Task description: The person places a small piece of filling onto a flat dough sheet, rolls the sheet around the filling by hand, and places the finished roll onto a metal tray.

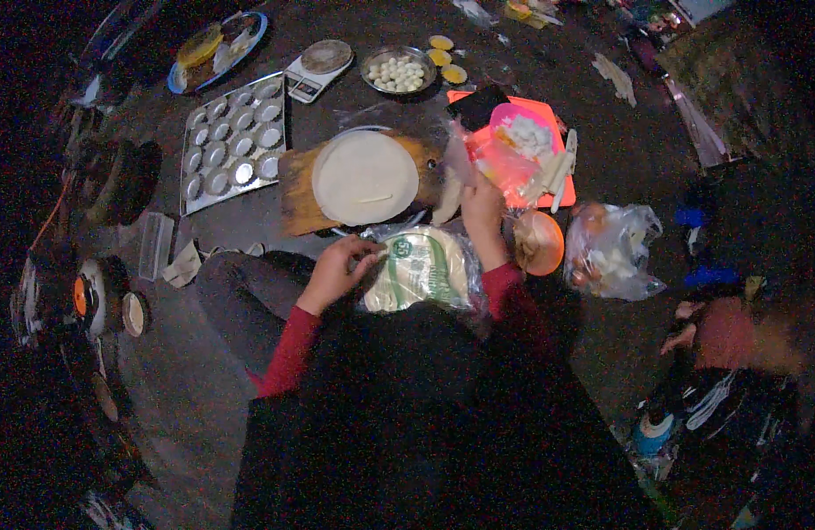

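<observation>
A clear plastic package (416, 269) with green print, holding round flat pale sheets, lies in front of me. My left hand (337, 272) is closed, its fingertips pinching at the package's upper left edge. Beyond the package, my right hand (483, 208) is closed beside the orange-red tray (559, 196); clear film rises near its fingers, and what they grip is hard to make out. A round pale sheet (363, 172) lies flat over a wooden board (297, 194), with a thin pale strip (377, 199) on it. A beige strip-like piece (446, 205) lies left of my right hand.
Far left stand a metal tray (233, 196) of fluted tins, a scale (306, 84) and a blue-rimmed plate (260, 34). A bowl of white balls (400, 72) sits at the back. Rightward are an orange bowl (556, 252) and a plastic bag (615, 252). Another person's hand (681, 331) shows far right.
</observation>
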### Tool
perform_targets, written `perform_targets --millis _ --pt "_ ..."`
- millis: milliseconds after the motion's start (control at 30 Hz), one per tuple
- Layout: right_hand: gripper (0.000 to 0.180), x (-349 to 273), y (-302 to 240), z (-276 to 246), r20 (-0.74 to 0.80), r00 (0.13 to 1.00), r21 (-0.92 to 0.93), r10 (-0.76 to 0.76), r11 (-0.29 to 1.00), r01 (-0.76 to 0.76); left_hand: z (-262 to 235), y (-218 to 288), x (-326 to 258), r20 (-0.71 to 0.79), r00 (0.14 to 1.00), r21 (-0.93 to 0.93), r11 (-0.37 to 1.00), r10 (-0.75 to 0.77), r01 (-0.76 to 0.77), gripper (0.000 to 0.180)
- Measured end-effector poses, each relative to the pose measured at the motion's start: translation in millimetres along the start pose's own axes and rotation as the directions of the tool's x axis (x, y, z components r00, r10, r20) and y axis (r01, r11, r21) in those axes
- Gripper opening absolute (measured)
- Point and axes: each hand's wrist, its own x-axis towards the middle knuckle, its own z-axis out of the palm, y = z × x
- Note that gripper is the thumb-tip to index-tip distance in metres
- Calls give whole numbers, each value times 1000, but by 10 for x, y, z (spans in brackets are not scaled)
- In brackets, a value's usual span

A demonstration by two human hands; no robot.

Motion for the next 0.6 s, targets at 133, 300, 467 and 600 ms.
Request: perform_targets --millis 133,300,467,600 --pt "19 -28 -169 -325 -111 994 2 -8 1000 9 -150 116 -57 101 976 -153 966 -194 207 19" --pt "20 26 -249 -761 -220 957 14 -188 981 196 -181 339 208 14 994 -195 975 -110 111 24" --pt "33 -59 -832 -1379 -88 992 402 -96 907 123 -121 645 770 -238 970 -349 928 46 -129 58" --pt "31 5 -1110 -1570 25 991 529 -134 843 101 -134 1005 991 -222 975 -656 735 30 -172 66"
